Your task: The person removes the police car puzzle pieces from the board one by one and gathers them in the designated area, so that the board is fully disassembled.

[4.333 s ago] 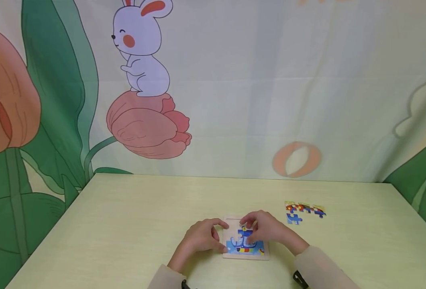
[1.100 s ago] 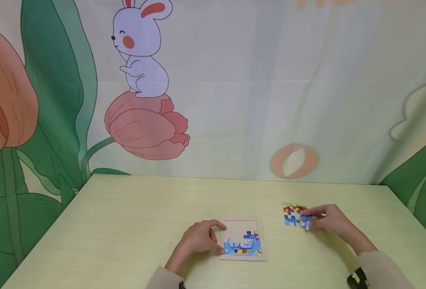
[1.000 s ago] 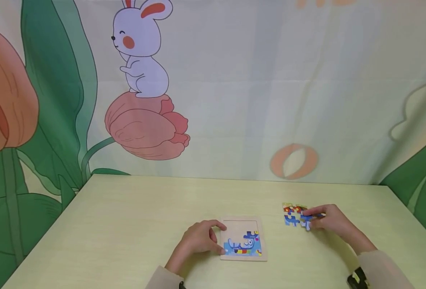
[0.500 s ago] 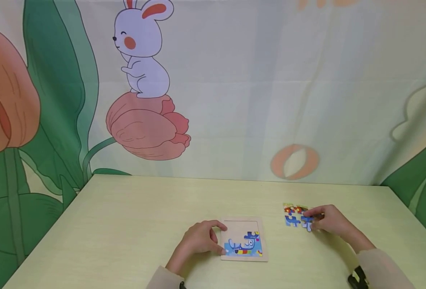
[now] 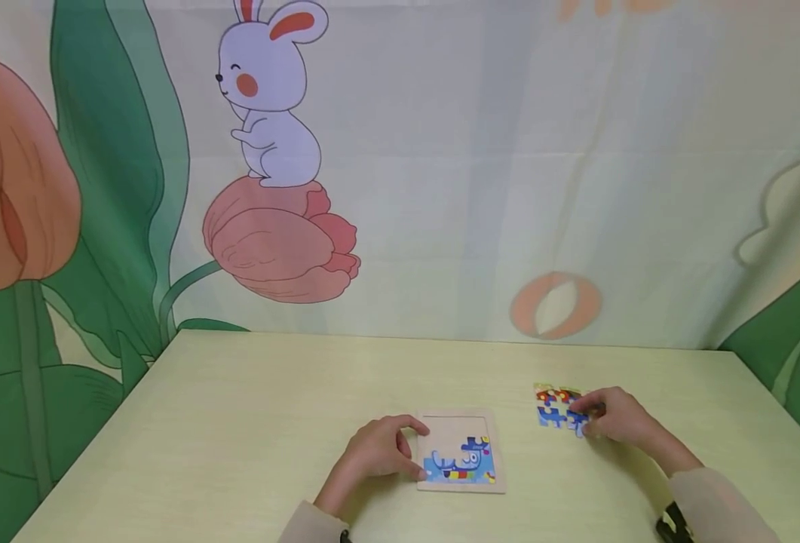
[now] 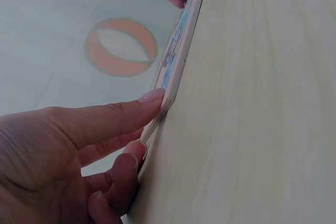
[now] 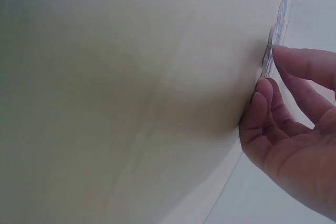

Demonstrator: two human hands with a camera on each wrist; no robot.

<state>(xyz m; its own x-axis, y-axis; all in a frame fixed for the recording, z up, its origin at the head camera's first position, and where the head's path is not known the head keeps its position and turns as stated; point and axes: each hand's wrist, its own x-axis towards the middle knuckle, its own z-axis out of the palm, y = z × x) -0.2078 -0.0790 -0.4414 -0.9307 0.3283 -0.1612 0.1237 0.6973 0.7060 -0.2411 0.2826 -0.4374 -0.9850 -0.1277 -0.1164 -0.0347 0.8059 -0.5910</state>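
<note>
A square wooden jigsaw board (image 5: 454,422) lies on the table in the head view, its lower part filled with blue pieces showing a whale-like picture. My left hand (image 5: 381,451) holds the board's left side, thumb at the near corner and index finger at the far one. In the left wrist view, the thumb (image 6: 152,96) presses on the rim with other fingers curled at the edge. My right hand (image 5: 620,417) pinches a blue jigsaw piece (image 5: 577,427) at the corner of a group of loose pieces (image 5: 550,415). Its fingers partly cover that group.
The pale table (image 5: 291,407) carries the board and, to its right and farther back, the loose pieces. A cloth backdrop with a printed rabbit (image 5: 280,147) hangs behind the far edge. A dark band (image 5: 674,522) sits at the right wrist.
Since the oldest frame, my right hand has moved from the board to the loose pieces, where a blue piece now joins the group. Over the last second both hands stay nearly still.
</note>
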